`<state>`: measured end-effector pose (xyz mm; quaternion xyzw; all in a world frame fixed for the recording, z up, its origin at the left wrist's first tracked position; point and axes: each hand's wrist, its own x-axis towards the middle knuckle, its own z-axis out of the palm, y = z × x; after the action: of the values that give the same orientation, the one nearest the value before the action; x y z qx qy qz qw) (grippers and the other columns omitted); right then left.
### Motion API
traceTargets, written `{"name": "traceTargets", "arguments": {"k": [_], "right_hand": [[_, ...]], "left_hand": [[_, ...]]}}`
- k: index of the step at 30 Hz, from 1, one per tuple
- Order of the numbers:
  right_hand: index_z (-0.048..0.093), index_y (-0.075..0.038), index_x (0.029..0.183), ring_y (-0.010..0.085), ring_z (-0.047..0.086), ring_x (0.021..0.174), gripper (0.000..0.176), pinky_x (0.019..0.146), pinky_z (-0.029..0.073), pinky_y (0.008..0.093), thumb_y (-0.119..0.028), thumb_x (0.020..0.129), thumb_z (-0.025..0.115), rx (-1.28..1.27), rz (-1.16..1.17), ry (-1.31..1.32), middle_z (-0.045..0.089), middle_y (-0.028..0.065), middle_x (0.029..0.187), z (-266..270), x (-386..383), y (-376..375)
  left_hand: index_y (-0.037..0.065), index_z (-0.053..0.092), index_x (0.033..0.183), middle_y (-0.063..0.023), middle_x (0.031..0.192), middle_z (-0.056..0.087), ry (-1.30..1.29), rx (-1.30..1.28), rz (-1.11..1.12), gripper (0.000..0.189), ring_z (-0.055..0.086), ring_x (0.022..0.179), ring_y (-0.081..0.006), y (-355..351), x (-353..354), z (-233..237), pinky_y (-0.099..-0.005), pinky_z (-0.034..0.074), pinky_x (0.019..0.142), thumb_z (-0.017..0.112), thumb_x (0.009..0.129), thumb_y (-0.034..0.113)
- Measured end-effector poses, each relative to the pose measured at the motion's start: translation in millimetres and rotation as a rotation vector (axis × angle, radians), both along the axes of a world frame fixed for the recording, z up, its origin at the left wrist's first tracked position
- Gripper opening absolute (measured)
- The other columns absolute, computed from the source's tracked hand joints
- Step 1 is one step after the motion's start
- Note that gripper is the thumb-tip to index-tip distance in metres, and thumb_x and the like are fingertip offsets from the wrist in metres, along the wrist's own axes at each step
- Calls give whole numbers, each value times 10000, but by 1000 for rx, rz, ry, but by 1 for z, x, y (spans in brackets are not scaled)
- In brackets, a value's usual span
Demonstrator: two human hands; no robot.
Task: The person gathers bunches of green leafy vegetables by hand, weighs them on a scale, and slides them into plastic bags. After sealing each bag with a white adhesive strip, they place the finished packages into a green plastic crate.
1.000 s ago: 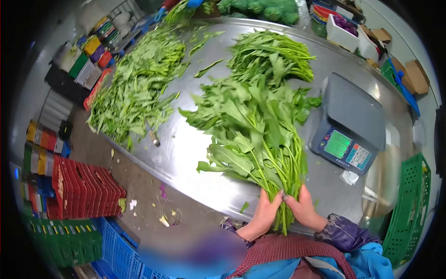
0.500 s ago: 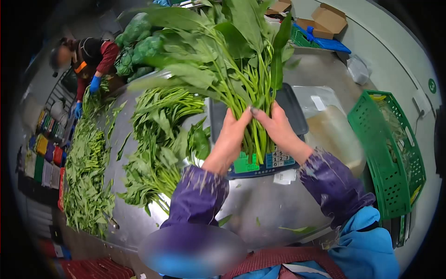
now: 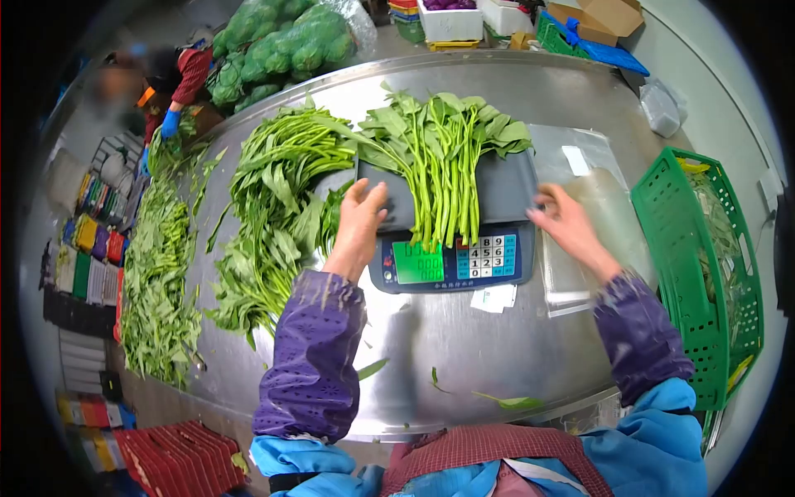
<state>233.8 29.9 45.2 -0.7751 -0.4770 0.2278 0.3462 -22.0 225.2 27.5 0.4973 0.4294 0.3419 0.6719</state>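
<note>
A bunch of leafy greens (image 3: 443, 174) lies on the dark tray of a digital scale (image 3: 454, 261), its stems toward me and its leaves at the far side. The scale's green display is lit. My left hand (image 3: 362, 217) is just left of the tray, fingers apart and holding nothing. On the other side, my right hand (image 3: 565, 219) hovers by the tray's right edge, also empty with its fingers apart. Larger piles of the same greens (image 3: 281, 199) rest on the metal table left of the scale.
Clear plastic bags (image 3: 580, 282) lie right of the scale on the metal table (image 3: 464, 356). A green crate (image 3: 683, 290) stands at the right edge. At the far left, a co-worker's blue-gloved hand (image 3: 171, 124) is near a long row of greens (image 3: 157, 290).
The bunch has gone from between my hands down onto the scale. Both hands have let go and moved apart to either side.
</note>
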Motion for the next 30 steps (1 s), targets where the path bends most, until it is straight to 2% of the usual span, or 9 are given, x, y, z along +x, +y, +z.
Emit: {"name": "traceTargets", "arguments": {"k": [5,9,13,17,19,21,23,26,30], "right_hand": [[315,-17,1310,290,528,970,859,802,452,383,-423,657,700,-214,84,-514,515,172,1130,-41,-8,-107],[314,-41,1325,287,516,949,869,740,469,380,-405,644,713,-348,186,-736,508,137,1014,-56,-30,-136],[315,-88,1342,277,512,955,831,683,482,355,-319,652,715,-523,190,-843,499,118,1007,-91,-9,-133],[339,-109,1331,264,530,923,738,623,488,361,-196,679,676,-373,114,-969,511,115,1001,-98,20,-132],[365,-102,1308,275,585,770,669,565,484,381,-87,689,617,-140,21,-1007,551,125,910,-72,19,-133],[373,-81,1294,286,593,699,651,562,483,388,-72,687,609,-305,46,-991,564,130,864,-97,44,-141],[380,-61,1279,297,601,628,633,560,482,394,-57,685,601,-479,61,-964,578,136,819,-108,46,-148],[406,-36,1249,316,599,588,598,572,480,405,-40,681,592,-431,63,-1023,601,140,763,-88,34,-149],[435,-24,1204,327,617,671,603,586,475,413,-230,683,658,-714,288,-891,624,149,755,-27,-4,-132]], "left_hand": [[32,426,1222,-106,1168,513,117,176,145,450,510,1026,-180,-44,-51,-22,-318,420,829,579,848,229],[61,512,1149,-127,1107,527,430,531,-229,392,518,1008,-269,-150,-80,-103,-367,412,861,603,802,218],[123,535,1128,-161,1124,494,723,1019,-751,439,474,1042,-346,-225,-112,-83,-398,415,857,639,707,190],[113,592,963,-139,999,526,1118,731,-608,295,484,984,-321,-208,-214,-97,-415,424,835,645,676,159],[91,608,932,-129,902,602,1506,470,-459,256,584,872,-320,-182,-276,-79,-420,473,733,638,722,234],[72,623,903,-127,862,636,1875,359,-752,246,618,801,-323,-148,-305,-45,-419,488,682,623,754,269],[39,636,879,-135,807,646,1592,665,-501,225,631,748,-285,-110,-307,-55,-373,490,657,607,778,238],[22,610,1002,-148,949,638,902,710,-265,309,616,836,-290,-53,-202,-21,-343,476,725,594,807,261],[-35,505,1147,-152,936,631,422,521,-188,435,614,820,-193,-10,-67,-10,-292,475,699,599,802,213]]}}
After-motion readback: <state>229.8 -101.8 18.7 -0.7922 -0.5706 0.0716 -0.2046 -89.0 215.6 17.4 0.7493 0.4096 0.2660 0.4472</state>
